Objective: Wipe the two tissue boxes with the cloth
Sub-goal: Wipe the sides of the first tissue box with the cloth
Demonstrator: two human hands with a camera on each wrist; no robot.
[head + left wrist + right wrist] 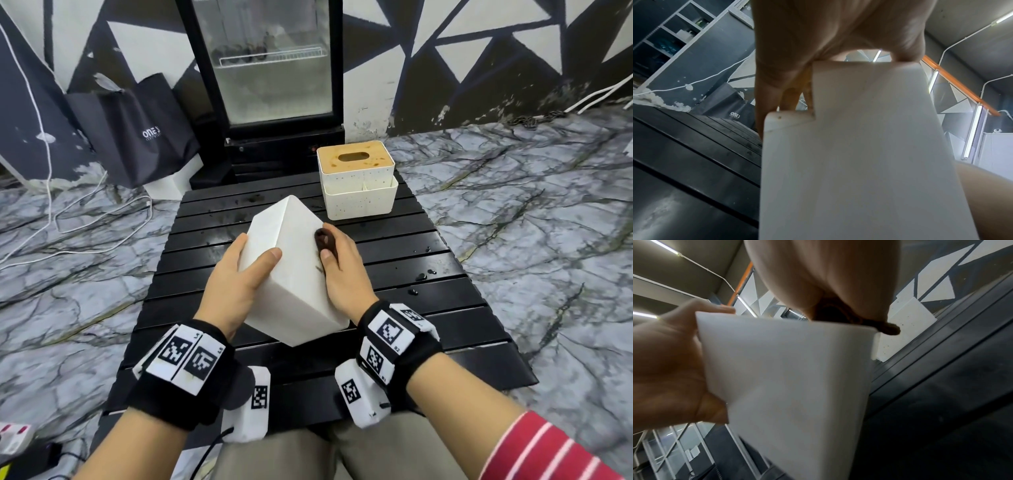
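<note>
A white tissue box [294, 274] is tipped on edge over the middle of the black slatted table [445, 329]. My left hand [239, 274] grips its left side, thumb across the upper face. My right hand [337, 270] holds a dark brown cloth [325, 240] against the box's right face. The left wrist view shows the white tissue box [859, 154] under my left hand [807, 48]. In the right wrist view the dark brown cloth [888, 328] sticks out past the white tissue box [793, 369]. A second tissue box [356, 178], white with a wooden slotted lid, stands upright at the table's far end.
Dark droplets [423, 274] lie on the table's right slats. A glass-door fridge [270, 68] stands behind the table, with a black paper bag [137, 130] to its left. White cables [68, 219] trail over the marble floor on the left.
</note>
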